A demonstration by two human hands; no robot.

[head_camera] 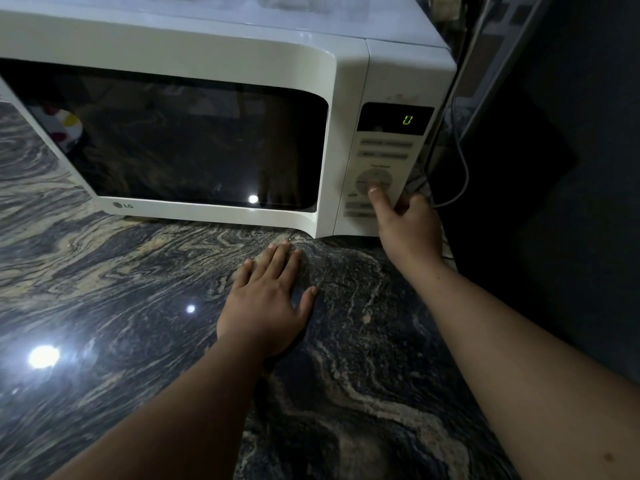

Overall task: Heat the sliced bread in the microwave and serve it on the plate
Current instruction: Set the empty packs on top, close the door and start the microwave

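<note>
A white microwave (194, 109) stood on the marbled desk (104, 289), its door closed. Behind the dark glass at the left, a spotted plate (64, 128) showed dimly; whether bread lay on it could not be told. In front of the microwave, the left hand (268, 299) lay flat on the desk, fingers straight, holding nothing. The right hand (407, 230) pressed its forefinger on the round dial (373, 181) of the control panel, the other fingers curled. The display (394, 118) showed a green 0.
</note>
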